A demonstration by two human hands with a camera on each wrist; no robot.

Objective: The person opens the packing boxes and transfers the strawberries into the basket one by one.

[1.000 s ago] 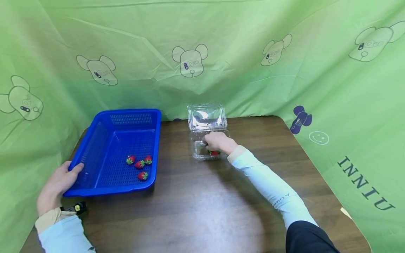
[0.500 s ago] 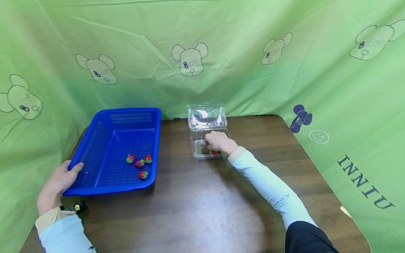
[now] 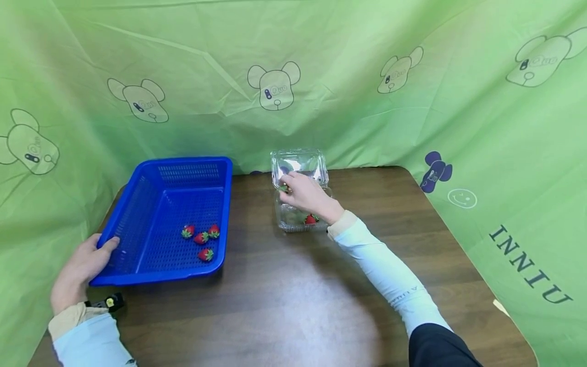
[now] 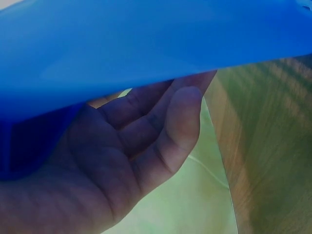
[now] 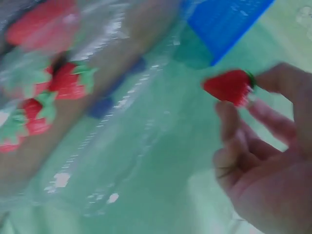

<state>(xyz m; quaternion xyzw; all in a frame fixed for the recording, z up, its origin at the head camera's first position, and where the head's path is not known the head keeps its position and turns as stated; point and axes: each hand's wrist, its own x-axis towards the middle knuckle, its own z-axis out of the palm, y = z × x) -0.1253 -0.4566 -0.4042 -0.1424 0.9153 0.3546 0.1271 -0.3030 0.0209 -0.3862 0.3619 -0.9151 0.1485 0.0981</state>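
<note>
My left hand (image 3: 87, 262) grips the left rim of a blue plastic basket (image 3: 151, 209), thumb over the edge; in the left wrist view its fingers curl beneath the blue wall (image 4: 122, 44). Several strawberries (image 3: 202, 238) lie on the basket's floor near its right side. My right hand (image 3: 304, 193) is above a clear hinged plastic box (image 3: 286, 219) and pinches a strawberry (image 5: 229, 87) by its leafy end between thumb and fingertips. Inside the box are more strawberries (image 3: 311, 219), seen through clear plastic in the right wrist view, red with green leaves.
The box's lid (image 3: 300, 165) stands raised against the green curtain (image 3: 275, 132) at the back. Brown wooden table (image 3: 275, 306) lies between the basket and the box and in front of both. A dark wrist strap (image 3: 110, 302) sits at my left wrist.
My right hand has risen out of the box, moving up and slightly left, with a strawberry in its fingers. My left hand still holds the basket rim.
</note>
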